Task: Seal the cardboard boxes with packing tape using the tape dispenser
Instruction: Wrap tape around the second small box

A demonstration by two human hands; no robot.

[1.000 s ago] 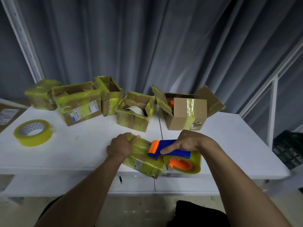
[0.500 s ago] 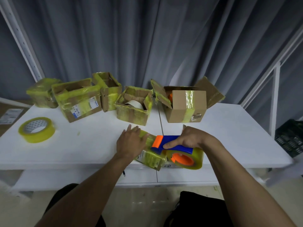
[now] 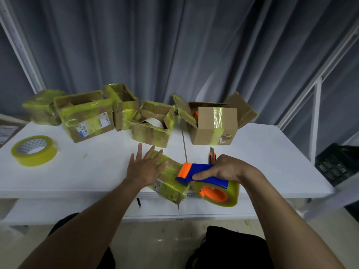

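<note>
A small cardboard box (image 3: 169, 183) wrapped in yellowish tape lies at the front edge of the white table (image 3: 93, 171). My left hand (image 3: 144, 167) presses flat on the box's left part, fingers straight and spread. My right hand (image 3: 227, 168) grips the blue and orange tape dispenser (image 3: 202, 173), whose orange front end sits on the box's right side. The dispenser's clear tape roll (image 3: 217, 194) with an orange hub hangs past the table edge.
Several taped boxes (image 3: 87, 115) stand in a row at the back, some with open flaps; an open box (image 3: 213, 125) sits right of centre. A loose tape roll (image 3: 34, 150) lies far left. An orange utility knife (image 3: 212, 155) lies behind my right hand.
My left hand has gone from gripping the box's far left corner to lying flat on it with fingers spread. The box and dispenser have stayed at the table's front edge.
</note>
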